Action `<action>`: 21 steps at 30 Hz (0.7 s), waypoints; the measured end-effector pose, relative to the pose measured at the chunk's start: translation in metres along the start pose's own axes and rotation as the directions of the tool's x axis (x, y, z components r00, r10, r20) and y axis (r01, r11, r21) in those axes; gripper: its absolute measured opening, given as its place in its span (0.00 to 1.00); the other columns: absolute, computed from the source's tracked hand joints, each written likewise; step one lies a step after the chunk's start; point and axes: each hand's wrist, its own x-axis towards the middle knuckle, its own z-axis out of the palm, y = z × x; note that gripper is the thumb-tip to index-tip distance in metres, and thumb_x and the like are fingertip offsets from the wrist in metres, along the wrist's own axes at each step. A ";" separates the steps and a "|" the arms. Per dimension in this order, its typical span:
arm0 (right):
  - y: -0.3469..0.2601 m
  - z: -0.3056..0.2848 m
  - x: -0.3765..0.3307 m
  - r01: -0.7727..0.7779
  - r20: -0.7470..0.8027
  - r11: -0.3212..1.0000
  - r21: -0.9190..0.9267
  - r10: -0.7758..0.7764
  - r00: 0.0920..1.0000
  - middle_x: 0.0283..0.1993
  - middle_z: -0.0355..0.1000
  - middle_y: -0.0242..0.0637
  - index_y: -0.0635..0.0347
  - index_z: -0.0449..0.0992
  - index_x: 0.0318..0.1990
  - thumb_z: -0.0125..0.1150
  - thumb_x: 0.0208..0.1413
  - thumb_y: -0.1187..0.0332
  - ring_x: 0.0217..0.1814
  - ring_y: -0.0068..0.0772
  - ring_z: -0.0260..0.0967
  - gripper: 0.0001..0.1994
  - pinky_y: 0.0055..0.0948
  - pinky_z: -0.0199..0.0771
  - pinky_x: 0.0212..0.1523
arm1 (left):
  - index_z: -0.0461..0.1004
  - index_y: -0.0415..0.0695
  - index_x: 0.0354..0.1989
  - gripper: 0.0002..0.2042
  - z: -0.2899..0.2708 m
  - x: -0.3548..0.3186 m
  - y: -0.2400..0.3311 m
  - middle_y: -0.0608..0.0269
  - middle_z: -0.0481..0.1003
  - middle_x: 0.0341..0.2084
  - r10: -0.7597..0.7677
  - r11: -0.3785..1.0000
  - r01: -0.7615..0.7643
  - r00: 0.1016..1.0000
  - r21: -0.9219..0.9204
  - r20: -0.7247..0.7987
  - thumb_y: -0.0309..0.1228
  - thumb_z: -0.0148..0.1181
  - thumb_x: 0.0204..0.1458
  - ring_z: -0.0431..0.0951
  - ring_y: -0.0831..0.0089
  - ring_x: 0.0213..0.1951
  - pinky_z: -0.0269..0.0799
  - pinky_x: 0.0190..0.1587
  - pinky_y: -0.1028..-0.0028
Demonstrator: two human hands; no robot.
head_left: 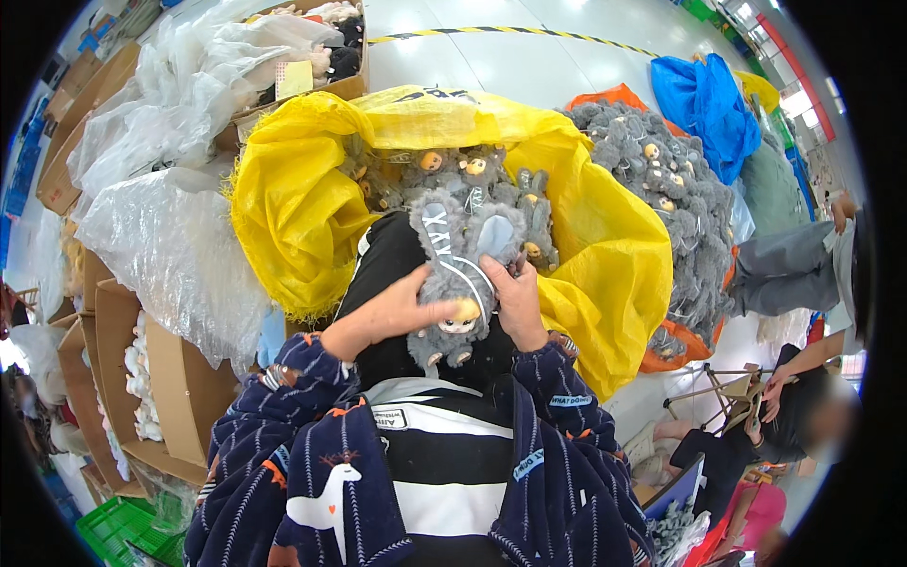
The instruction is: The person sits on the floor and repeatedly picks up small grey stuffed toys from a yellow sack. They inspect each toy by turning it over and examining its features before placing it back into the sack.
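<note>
A grey plush doll (457, 274) with long ears, a small molded face and a thin white cord lies on my lap, its feet toward me. My left hand (397, 307) is open at the doll's left side, fingers stretched out and the thumb across its face. With bent fingers, my right hand (516, 295) grips the doll's right side by the blue-lined ear and the cord. Just beyond my knees a yellow woven sack (605, 255) gapes, with several similar plush dolls (477, 168) inside.
To the right, an orange sack overflows with grey plush dolls (652, 180), near a blue sack (707, 109). Clear plastic sheeting (175, 255) and open cardboard boxes (189, 392) stand at left. A green crate (123, 529) is lower left. Other people are at the right, one by a folding stool (723, 392).
</note>
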 end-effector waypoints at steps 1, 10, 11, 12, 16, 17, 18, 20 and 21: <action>-0.002 0.000 0.000 -0.010 0.011 0.999 -0.049 0.011 1.000 0.38 0.72 0.32 0.67 0.73 0.42 0.60 0.50 0.70 0.38 0.19 0.67 0.13 0.20 0.67 0.42 | 0.50 0.35 0.59 0.37 0.003 -0.008 -0.008 0.57 0.64 0.50 0.020 0.999 -0.022 0.997 0.034 0.078 0.37 0.64 0.45 0.64 0.73 0.51 0.58 0.55 0.74; -0.009 -0.009 0.005 0.193 0.082 0.924 -0.330 -0.176 0.981 0.38 0.72 0.30 0.69 0.72 0.42 0.60 0.51 0.70 0.37 0.16 0.65 0.13 0.19 0.66 0.40 | 0.55 0.36 0.56 0.31 0.023 -0.019 -0.035 0.59 0.67 0.48 -0.072 0.997 0.075 0.995 -0.032 0.072 0.26 0.61 0.43 0.66 0.73 0.51 0.58 0.55 0.74; -0.008 -0.013 0.006 0.203 0.087 0.908 -0.366 -0.184 0.979 0.39 0.72 0.31 0.69 0.71 0.43 0.59 0.51 0.70 0.39 0.16 0.65 0.14 0.18 0.66 0.41 | 0.57 0.36 0.56 0.29 0.023 -0.018 -0.034 0.59 0.67 0.48 -0.112 0.986 0.123 0.988 -0.110 0.103 0.25 0.60 0.43 0.66 0.73 0.51 0.59 0.55 0.74; -0.005 -0.016 0.009 0.225 0.053 0.929 -0.295 -0.219 0.974 0.36 0.72 0.29 0.67 0.72 0.41 0.60 0.51 0.70 0.35 0.16 0.65 0.12 0.18 0.66 0.36 | 0.58 0.38 0.55 0.27 0.022 -0.016 -0.035 0.61 0.68 0.48 -0.143 0.963 0.171 0.979 -0.209 0.143 0.25 0.59 0.45 0.67 0.73 0.50 0.60 0.54 0.74; 0.009 -0.033 0.019 -0.007 -0.053 0.985 0.175 0.017 0.998 0.25 0.66 0.24 0.61 0.70 0.40 0.59 0.51 0.68 0.21 0.14 0.57 0.11 0.15 0.54 0.21 | 0.62 0.38 0.54 0.23 0.021 -0.015 -0.027 0.60 0.69 0.47 -0.194 0.808 0.268 0.962 -0.524 0.192 0.24 0.56 0.47 0.70 0.73 0.48 0.64 0.52 0.73; 0.012 -0.046 0.020 -0.031 -0.017 0.983 0.179 0.034 0.999 0.25 0.65 0.23 0.62 0.70 0.42 0.59 0.52 0.68 0.20 0.13 0.55 0.12 0.15 0.53 0.20 | 0.62 0.38 0.53 0.22 0.021 -0.014 -0.026 0.60 0.69 0.47 -0.178 0.806 0.249 0.967 -0.537 0.182 0.24 0.56 0.47 0.70 0.73 0.48 0.65 0.51 0.73; 0.007 -0.046 0.017 -0.060 0.025 0.981 0.184 0.056 0.998 0.24 0.64 0.23 0.62 0.69 0.43 0.58 0.52 0.67 0.19 0.13 0.54 0.13 0.15 0.51 0.19 | 0.62 0.38 0.53 0.22 0.020 -0.014 -0.025 0.60 0.69 0.46 -0.164 0.803 0.229 0.973 -0.550 0.165 0.24 0.56 0.48 0.70 0.73 0.48 0.65 0.51 0.73; -0.003 -0.043 0.010 -0.031 -0.016 0.999 0.024 0.031 0.999 0.26 0.66 0.25 0.64 0.68 0.48 0.56 0.53 0.68 0.17 0.11 0.51 0.15 0.15 0.49 0.17 | 0.62 0.38 0.53 0.22 0.018 -0.013 -0.025 0.61 0.69 0.46 -0.136 0.797 0.183 0.983 -0.575 0.125 0.24 0.56 0.48 0.70 0.73 0.48 0.65 0.51 0.73; -0.015 -0.038 0.003 -0.028 -0.095 0.992 -0.127 0.016 0.995 0.29 0.70 0.28 0.65 0.70 0.46 0.57 0.52 0.68 0.20 0.14 0.57 0.14 0.15 0.55 0.20 | 0.62 0.38 0.53 0.22 0.018 -0.011 -0.024 0.61 0.69 0.46 -0.132 0.806 0.161 0.987 -0.569 0.092 0.23 0.56 0.48 0.70 0.73 0.48 0.65 0.51 0.73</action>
